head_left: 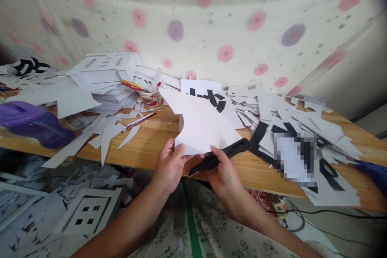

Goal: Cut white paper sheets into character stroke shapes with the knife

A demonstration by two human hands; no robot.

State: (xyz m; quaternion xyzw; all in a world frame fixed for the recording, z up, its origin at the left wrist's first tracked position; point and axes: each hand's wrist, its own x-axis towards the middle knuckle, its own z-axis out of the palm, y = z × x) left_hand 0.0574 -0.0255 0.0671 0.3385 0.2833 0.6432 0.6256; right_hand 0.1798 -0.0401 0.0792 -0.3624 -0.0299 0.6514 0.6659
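Note:
A white board piece (202, 123) with curved cut edges and a folded or layered front strip is held above the table's front edge. My left hand (172, 165) grips its near left corner, thumb on top. My right hand (223, 171) is closed around a black tool (229, 151) with a thin blade-like tip pointing left, and its thumb also meets the board's near edge. Behind the board lies a white sheet with black shapes (211, 98).
Paper scraps and boards (320, 129) pile up on the right of the wooden table (145, 145). At left are a purple bottle (36, 123), a stacked white box (102, 66), a cup of tools (150, 98) and a red pen (139, 121). Cables hang at lower right.

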